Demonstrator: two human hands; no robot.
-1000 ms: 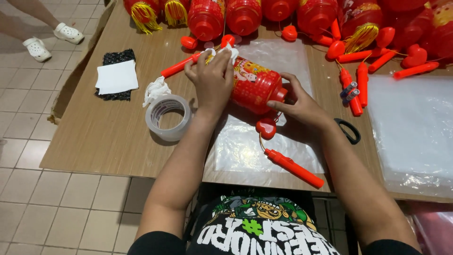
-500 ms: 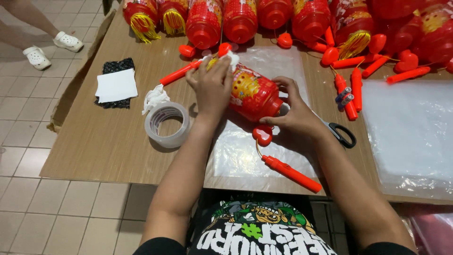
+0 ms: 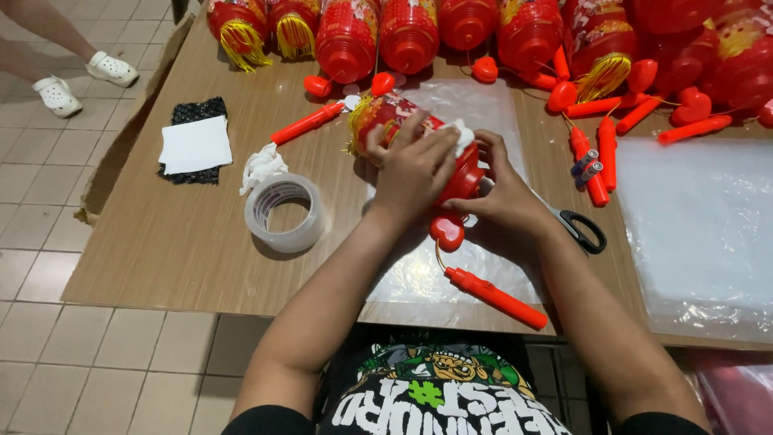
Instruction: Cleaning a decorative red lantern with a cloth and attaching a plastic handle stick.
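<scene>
A red plastic lantern [image 3: 386, 113] with a yellow tassel lies on its side on a clear plastic sheet [image 3: 483, 105] on the wooden table [image 3: 185, 242]. My left hand [image 3: 411, 165] lies over its top and presses a small white cloth against it. My right hand [image 3: 503, 197] grips the lantern's near end from the right. A red heart charm [image 3: 447, 231] hangs just below my hands, tied by a cord to a red stick handle [image 3: 495, 298] near the table's front edge.
A roll of clear tape [image 3: 286, 213] and a crumpled white tissue [image 3: 262, 167] lie left of my hands. Black-handled scissors [image 3: 580, 229] lie to the right. Several red lanterns [image 3: 411, 32], sticks and hearts line the back. Another person's feet [image 3: 56, 93] stand far left.
The lantern has been turned and lowered closer to the table. My left hand has slid from its far end onto its top with the white cloth; my right hand has moved up its near end.
</scene>
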